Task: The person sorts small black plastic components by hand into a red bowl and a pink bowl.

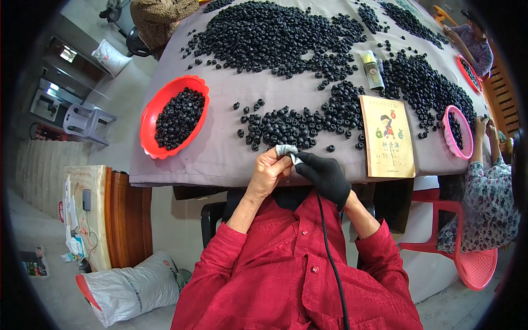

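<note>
At the table's near edge my left hand (267,175) and my right hand (328,179) meet, fingers closed in a pinch. The left is bare except for a grey fabric wrap (286,149) on a finger. A black glove covers the right, and a small pale tip shows where the hands meet. Whatever they hold between the fingertips is too small and covered to make out. Just beyond lies a cluster of small black round pieces (286,129) with holes. To the left is a red scalloped basin (147,124) partly filled with the same pieces.
A yellow booklet (385,137) and a small bottle-like pack (372,70) lie on the cloth-covered table (220,165). Larger heaps of black pieces (264,33) spread behind. Co-workers sit at the right, near a pink basket (446,132). A white sack (137,289) lies on the floor, lower left.
</note>
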